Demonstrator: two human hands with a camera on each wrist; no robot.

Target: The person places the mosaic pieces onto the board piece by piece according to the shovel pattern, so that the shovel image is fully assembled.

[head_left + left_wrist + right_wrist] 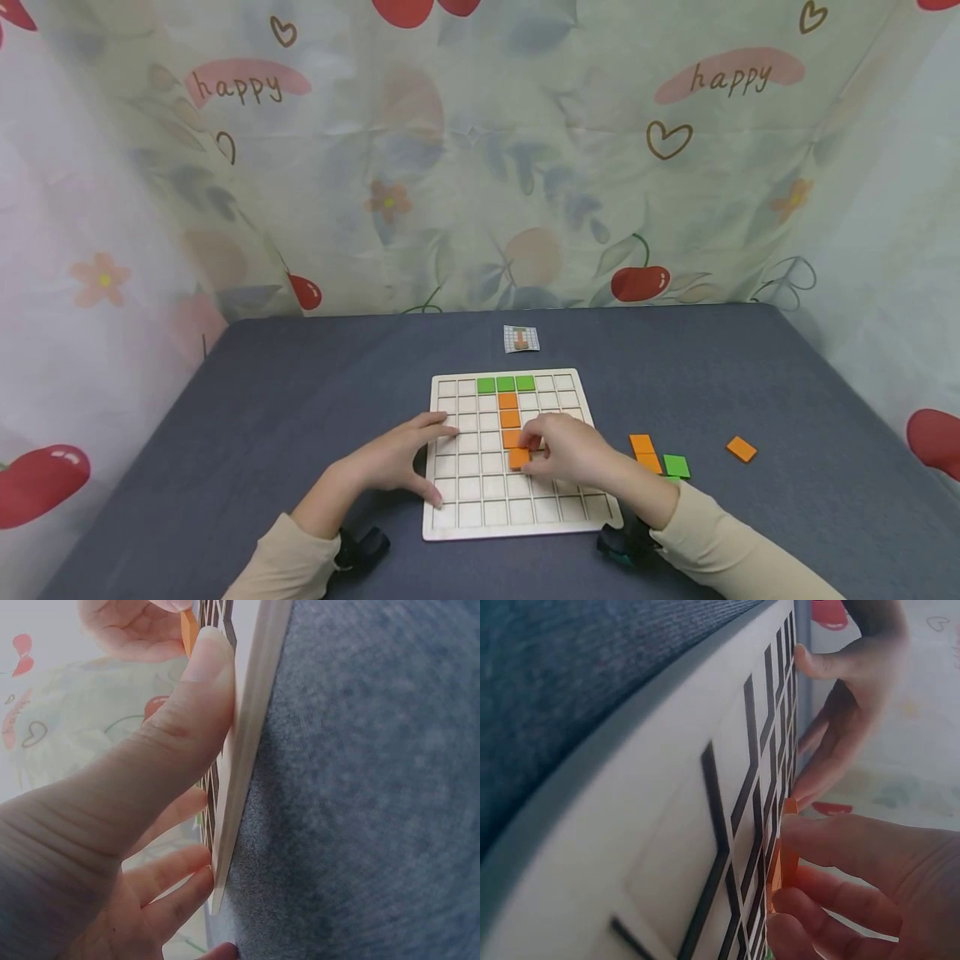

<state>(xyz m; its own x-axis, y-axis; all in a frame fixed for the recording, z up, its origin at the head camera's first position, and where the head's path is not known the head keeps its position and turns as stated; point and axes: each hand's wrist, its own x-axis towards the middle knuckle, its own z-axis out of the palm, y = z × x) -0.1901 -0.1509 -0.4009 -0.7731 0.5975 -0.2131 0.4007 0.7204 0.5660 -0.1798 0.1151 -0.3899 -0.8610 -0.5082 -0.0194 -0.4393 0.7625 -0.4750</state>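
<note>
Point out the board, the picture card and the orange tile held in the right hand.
Board [491, 488], head view: a bare square, lower left.
Picture card [521, 339], head view: middle of its printed face.
Held orange tile [517, 459], head view: its top face.

In the head view, the light is soft and even; the curtain [892, 225] is brighter at its sides. The left wrist view is hazy, with blurred cloth [382, 787] and shadow beside the board [244, 761]. The right wrist view is dimmer, its near part unsharp.
</note>
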